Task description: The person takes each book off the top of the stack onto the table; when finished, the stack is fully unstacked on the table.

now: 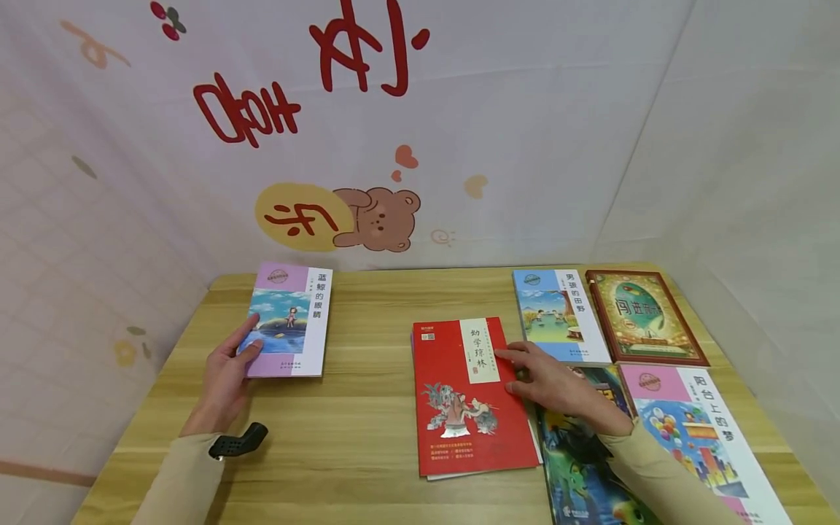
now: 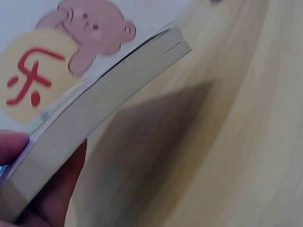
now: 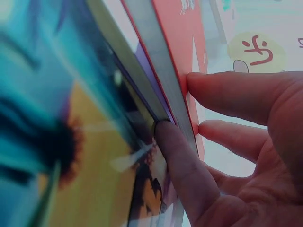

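Observation:
My left hand [image 1: 226,375] holds a purple-and-white book [image 1: 289,321] with a seaside picture by its left edge. In the left wrist view, the pale page edges [image 2: 90,109] of this book tilt above the table, over a shadow, between thumb and fingers. My right hand [image 1: 545,379] lies at the right edge of a red book [image 1: 453,394], its fairly straight fingers touching the cover. Below the red book is another book, mostly hidden. In the right wrist view, two digits touch the red cover [image 3: 182,56] and a third touches the lower book's edge.
On the right lie a blue-and-white book [image 1: 554,321], a brown-framed book [image 1: 646,317], a pink-and-white book [image 1: 702,430] and a dark teal book [image 1: 571,474] partly under my right forearm. A printed cloth [image 1: 525,146] hangs behind the wooden table [image 1: 348,430].

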`<state>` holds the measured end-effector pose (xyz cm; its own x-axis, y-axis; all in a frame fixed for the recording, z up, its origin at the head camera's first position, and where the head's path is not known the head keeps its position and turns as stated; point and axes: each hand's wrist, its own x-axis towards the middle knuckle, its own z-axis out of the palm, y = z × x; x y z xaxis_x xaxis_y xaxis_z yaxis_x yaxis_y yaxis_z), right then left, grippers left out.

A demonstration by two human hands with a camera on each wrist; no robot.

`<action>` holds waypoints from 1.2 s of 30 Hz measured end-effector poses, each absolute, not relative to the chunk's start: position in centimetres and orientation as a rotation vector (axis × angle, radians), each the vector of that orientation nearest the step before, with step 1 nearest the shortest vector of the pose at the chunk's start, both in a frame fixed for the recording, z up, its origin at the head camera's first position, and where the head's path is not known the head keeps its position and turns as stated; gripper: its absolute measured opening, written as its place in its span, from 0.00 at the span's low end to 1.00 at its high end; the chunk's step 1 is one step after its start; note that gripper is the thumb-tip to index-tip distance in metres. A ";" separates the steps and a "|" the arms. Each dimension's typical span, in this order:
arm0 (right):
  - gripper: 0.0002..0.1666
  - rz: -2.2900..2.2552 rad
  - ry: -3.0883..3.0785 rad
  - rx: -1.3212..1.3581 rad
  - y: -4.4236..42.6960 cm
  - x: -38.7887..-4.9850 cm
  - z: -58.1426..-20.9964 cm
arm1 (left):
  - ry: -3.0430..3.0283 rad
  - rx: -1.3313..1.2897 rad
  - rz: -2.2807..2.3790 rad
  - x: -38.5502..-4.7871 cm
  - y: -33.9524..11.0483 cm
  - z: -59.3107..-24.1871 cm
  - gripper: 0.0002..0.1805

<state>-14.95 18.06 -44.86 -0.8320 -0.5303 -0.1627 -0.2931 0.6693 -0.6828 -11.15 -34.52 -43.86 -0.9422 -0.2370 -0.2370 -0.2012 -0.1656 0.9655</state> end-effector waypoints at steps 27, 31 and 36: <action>0.38 -0.944 2.549 -0.629 18.0 -14.7 -44.8 | -2.823 0.435 -1.356 -12.6 -39.7 -45.6 0.29; 0.38 -0.943 2.547 -0.637 18.1 -14.7 -44.9 | -2.894 0.403 -1.178 -12.7 -39.5 -45.7 0.28; 0.38 -0.938 2.547 -0.632 18.1 -14.8 -45.0 | -2.876 0.419 -1.018 -12.5 -39.4 -45.7 0.24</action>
<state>-14.84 18.09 -44.99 -0.8380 -0.5185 -0.1700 -0.2844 0.6809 -0.6748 -12.51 -39.36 -45.72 -0.9611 -0.2745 -0.0318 -0.2334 0.7448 0.6251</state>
